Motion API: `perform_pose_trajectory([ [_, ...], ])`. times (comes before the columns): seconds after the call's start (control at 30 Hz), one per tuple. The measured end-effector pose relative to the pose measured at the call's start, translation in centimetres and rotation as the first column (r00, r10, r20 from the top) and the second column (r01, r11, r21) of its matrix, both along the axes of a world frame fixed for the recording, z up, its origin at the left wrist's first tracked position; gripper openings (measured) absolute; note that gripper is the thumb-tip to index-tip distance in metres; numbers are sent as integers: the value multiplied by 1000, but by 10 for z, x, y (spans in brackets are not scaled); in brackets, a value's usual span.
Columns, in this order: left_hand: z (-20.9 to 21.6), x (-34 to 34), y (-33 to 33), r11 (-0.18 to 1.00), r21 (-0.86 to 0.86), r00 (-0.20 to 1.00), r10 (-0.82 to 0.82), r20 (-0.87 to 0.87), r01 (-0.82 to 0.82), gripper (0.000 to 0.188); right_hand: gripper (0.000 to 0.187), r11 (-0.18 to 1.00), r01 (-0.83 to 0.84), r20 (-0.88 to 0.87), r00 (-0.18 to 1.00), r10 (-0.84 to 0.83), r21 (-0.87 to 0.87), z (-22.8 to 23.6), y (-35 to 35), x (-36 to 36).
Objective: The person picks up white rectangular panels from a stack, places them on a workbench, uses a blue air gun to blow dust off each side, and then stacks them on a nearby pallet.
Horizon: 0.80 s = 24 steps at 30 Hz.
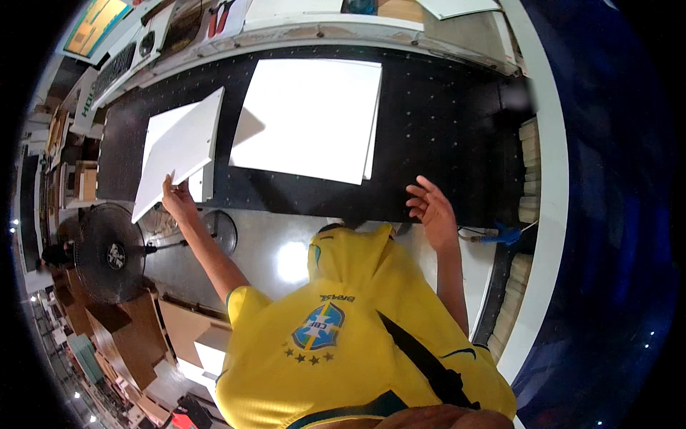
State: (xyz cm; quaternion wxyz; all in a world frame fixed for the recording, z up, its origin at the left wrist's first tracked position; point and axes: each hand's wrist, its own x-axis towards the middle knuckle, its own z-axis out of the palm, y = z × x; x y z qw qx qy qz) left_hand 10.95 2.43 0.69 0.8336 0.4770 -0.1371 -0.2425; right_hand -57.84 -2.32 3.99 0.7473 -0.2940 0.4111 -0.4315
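Observation:
My left hand (pixel 179 200) grips the near edge of a white panel (pixel 179 143), fingers closed with the thumb on top. The panel is raised and tilted over other white panels (pixel 205 182) on the left of the black work surface (pixel 443 121). Small dark holes show along its right edge. To its right lies a stack of larger white panels (pixel 307 118), slightly out of line at the right side. Near the front edge of the surface, my right hand (pixel 433 207) hovers with its fingers apart and nothing in it.
A black fan (pixel 107 250) stands at the left, near brown boards (pixel 125 343). Behind the work surface runs a ledge (pixel 321 34) with red-handled pliers (pixel 218 20). A keyboard (pixel 116 71) and a screen (pixel 93 27) are at the far left. Something blue (pixel 506 234) hangs at the right.

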Motion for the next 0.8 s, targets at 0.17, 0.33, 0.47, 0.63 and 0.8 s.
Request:
perform_pose_trajectory([
  [0.17,6,31,5,973,218,997,70,27,-75,31,45,992,124,-26,992,-123,23,-9,-6,7],
  [0.33,2,85,62,759,640,969,-49,240,-120,52,43,972,197,-233,958,-164,125,-13,-10,39],
  [0.47,35,19,56,629,718,810,-233,539,-297,73,41,986,133,-497,865,-67,98,-42,4,62],
  [0.63,58,-59,-11,624,776,626,-642,443,91,62,53,985,47,-480,876,39,165,-46,19,117],
  [0.8,-20,-79,-76,559,821,491,-751,442,116,57,52,996,-17,-401,915,49,83,-44,13,152],
])
